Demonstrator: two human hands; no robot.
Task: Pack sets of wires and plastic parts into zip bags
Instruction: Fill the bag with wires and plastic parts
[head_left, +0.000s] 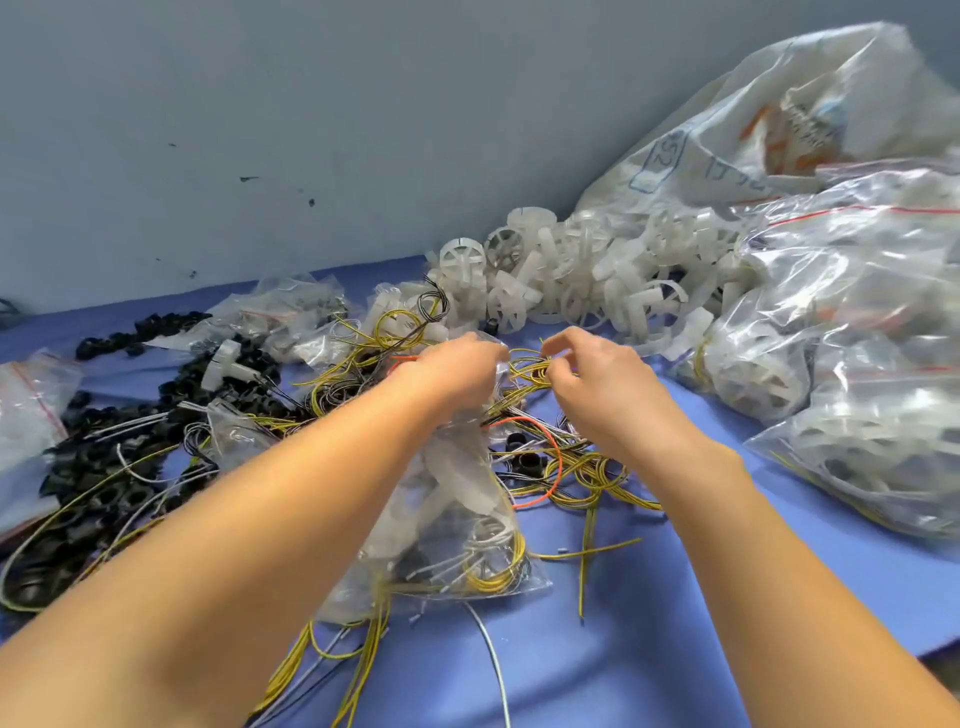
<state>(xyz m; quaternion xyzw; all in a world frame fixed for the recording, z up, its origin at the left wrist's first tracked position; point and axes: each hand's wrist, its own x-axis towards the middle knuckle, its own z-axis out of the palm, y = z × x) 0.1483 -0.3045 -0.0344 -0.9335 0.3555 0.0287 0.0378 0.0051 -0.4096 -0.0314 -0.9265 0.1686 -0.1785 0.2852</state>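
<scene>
Over the table (727, 597), left hand (452, 366) grips the mouth of the part-filled zip bag (452, 525), right hand (602, 395) pinches yellow wires (530, 370) just beside it; the tangle may well drag extra strands along.

Both my bare forearms reach forward from the lower corners and draw in toward each other. My left hand (452, 366) is palm down, its fingers curled over the mouth of a clear bag (457, 525) and gripping it. My right hand (592, 387) sits just beside it, not touching, back up, thumb and fingertips pinching a loop of yellow wires (527, 370).
</scene>
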